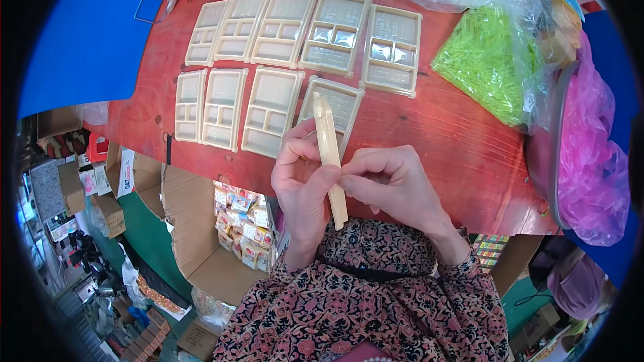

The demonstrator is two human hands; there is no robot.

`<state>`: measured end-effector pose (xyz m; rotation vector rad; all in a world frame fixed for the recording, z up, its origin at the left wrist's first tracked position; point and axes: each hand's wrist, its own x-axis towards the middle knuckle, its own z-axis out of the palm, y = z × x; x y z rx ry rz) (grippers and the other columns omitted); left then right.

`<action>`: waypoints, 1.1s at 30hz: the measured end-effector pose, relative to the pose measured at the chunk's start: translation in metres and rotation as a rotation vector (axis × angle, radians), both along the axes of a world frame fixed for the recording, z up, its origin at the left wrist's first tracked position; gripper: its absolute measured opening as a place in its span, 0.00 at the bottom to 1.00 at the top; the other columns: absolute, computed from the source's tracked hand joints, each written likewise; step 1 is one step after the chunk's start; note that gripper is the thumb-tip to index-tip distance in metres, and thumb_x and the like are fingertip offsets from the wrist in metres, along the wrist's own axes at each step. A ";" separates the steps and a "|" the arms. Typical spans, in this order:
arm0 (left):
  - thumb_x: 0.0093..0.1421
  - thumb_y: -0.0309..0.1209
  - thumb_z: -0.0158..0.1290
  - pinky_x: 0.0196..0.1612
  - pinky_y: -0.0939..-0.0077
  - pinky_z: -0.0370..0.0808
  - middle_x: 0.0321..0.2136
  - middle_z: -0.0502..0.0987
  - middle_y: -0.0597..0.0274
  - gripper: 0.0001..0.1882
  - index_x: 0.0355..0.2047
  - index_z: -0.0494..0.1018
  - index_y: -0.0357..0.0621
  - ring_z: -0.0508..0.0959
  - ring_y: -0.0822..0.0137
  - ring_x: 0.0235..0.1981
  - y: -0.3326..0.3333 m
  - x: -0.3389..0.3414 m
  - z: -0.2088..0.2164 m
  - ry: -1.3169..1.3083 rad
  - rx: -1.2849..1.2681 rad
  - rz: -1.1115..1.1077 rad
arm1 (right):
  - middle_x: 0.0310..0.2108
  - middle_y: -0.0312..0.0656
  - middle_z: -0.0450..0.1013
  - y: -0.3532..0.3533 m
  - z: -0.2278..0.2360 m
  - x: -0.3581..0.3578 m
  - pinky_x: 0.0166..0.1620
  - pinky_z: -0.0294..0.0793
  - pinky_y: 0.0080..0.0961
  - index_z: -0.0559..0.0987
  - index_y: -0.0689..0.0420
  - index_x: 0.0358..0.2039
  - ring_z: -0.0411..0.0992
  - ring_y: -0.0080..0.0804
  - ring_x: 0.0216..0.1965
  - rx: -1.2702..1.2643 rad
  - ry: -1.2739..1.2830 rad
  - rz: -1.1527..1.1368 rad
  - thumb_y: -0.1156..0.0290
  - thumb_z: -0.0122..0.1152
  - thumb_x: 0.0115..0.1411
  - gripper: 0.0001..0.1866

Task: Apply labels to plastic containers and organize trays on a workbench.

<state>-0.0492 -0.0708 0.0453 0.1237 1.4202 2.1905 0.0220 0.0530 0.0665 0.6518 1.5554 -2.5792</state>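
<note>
A cream plastic compartment tray is held upright, its narrow edge toward me, so its compartments are hidden. My left hand is closed round it, thumb on the near side. The fingers of my right hand are pinched together at the tray's right edge; any small thing between the fingertips is too small to make out. Behind my hands, more cream compartment trays lie in two rows on the table, among them a front-row tray and a back-row tray. The held one partly covers the rightmost front tray.
The red wooden table bears a clear bag of lime-green sticks at right. Beside it are a round container's rim and a pink plastic bag. Below the near edge, a cardboard box stands by small wrapped packets.
</note>
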 end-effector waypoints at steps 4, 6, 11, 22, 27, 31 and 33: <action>0.48 0.18 0.57 0.49 0.71 0.69 0.54 0.61 0.49 0.09 0.30 0.69 0.37 0.69 0.64 0.49 0.003 0.001 -0.003 0.143 -0.013 -0.009 | 0.19 0.31 0.71 0.002 -0.005 0.000 0.16 0.59 0.09 0.80 0.64 0.28 0.64 0.10 0.15 0.127 0.042 -0.051 0.78 0.58 0.55 0.04; 0.49 0.19 0.58 0.48 0.73 0.68 0.52 0.63 0.50 0.08 0.30 0.72 0.36 0.69 0.65 0.49 0.002 0.003 0.003 0.252 -0.154 -0.032 | 0.18 0.31 0.71 0.005 -0.004 0.002 0.16 0.59 0.09 0.80 0.64 0.28 0.63 0.10 0.15 0.125 0.034 -0.076 0.78 0.58 0.55 0.04; 0.49 0.17 0.58 0.42 0.80 0.69 0.40 0.70 0.55 0.09 0.32 0.74 0.34 0.71 0.70 0.41 -0.007 0.003 0.014 0.470 -0.356 -0.105 | 0.17 0.29 0.70 0.008 0.000 0.004 0.16 0.59 0.08 0.80 0.64 0.27 0.63 0.09 0.15 0.163 0.021 -0.097 0.78 0.59 0.55 0.04; 0.50 0.12 0.53 0.34 0.85 0.68 0.28 0.73 0.62 0.07 0.30 0.74 0.30 0.72 0.76 0.30 -0.013 -0.003 0.025 0.130 -0.246 -0.226 | 0.20 0.31 0.71 0.008 -0.005 0.009 0.17 0.61 0.09 0.79 0.66 0.27 0.64 0.10 0.16 0.146 0.037 -0.088 0.80 0.59 0.53 0.03; 0.50 0.12 0.53 0.34 0.84 0.67 0.26 0.73 0.62 0.05 0.28 0.75 0.30 0.72 0.76 0.29 -0.015 -0.006 0.029 0.029 -0.221 -0.283 | 0.20 0.33 0.71 0.012 -0.001 0.010 0.16 0.61 0.10 0.79 0.66 0.26 0.65 0.12 0.16 0.160 -0.019 -0.012 0.81 0.59 0.53 0.03; 0.49 0.12 0.52 0.34 0.84 0.67 0.26 0.73 0.62 0.05 0.27 0.75 0.30 0.72 0.76 0.29 -0.016 -0.009 0.028 -0.001 -0.213 -0.298 | 0.19 0.34 0.71 0.014 -0.001 0.010 0.16 0.61 0.10 0.79 0.66 0.25 0.65 0.12 0.15 0.117 -0.056 0.034 0.81 0.58 0.53 0.03; 0.49 0.13 0.52 0.34 0.84 0.67 0.26 0.73 0.62 0.05 0.27 0.75 0.30 0.72 0.75 0.29 -0.017 -0.010 0.023 -0.016 -0.196 -0.318 | 0.19 0.34 0.71 0.015 -0.002 0.010 0.16 0.61 0.10 0.79 0.67 0.25 0.65 0.13 0.15 0.097 -0.071 0.043 0.81 0.58 0.53 0.03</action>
